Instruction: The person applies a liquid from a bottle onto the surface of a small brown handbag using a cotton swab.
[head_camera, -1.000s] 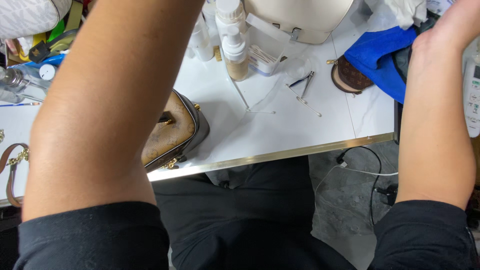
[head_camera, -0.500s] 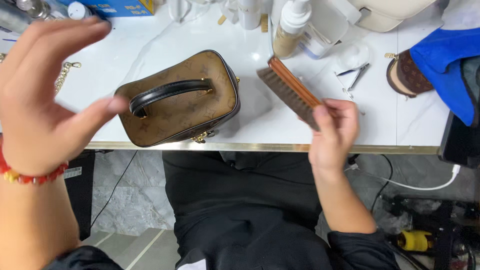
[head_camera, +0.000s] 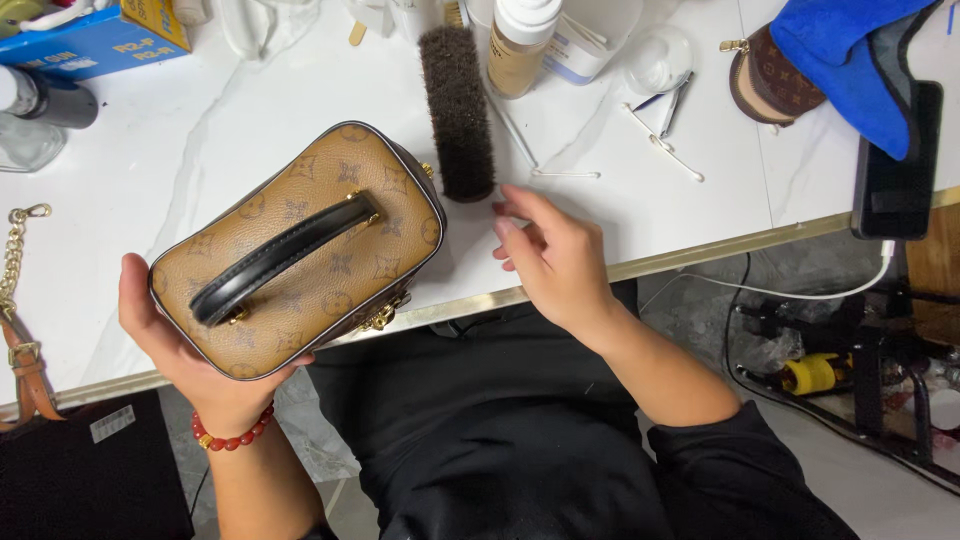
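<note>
From the head camera, the left hand (head_camera: 190, 350) cups the near end of a brown patterned vanity bag (head_camera: 300, 250) from underneath, fingers wrapped around its edge; the bag sits at the front edge of the white table (head_camera: 200, 150), its black top handle (head_camera: 285, 255) facing up. The right hand (head_camera: 555, 260) hovers open and empty over the table edge, fingers loosely spread, just below a dark bristle brush (head_camera: 458, 110) lying bristles up. Behind the brush stands a pump bottle (head_camera: 520, 45); cotton swabs (head_camera: 665, 150) lie to its right, near a blue cloth (head_camera: 850, 50).
</note>
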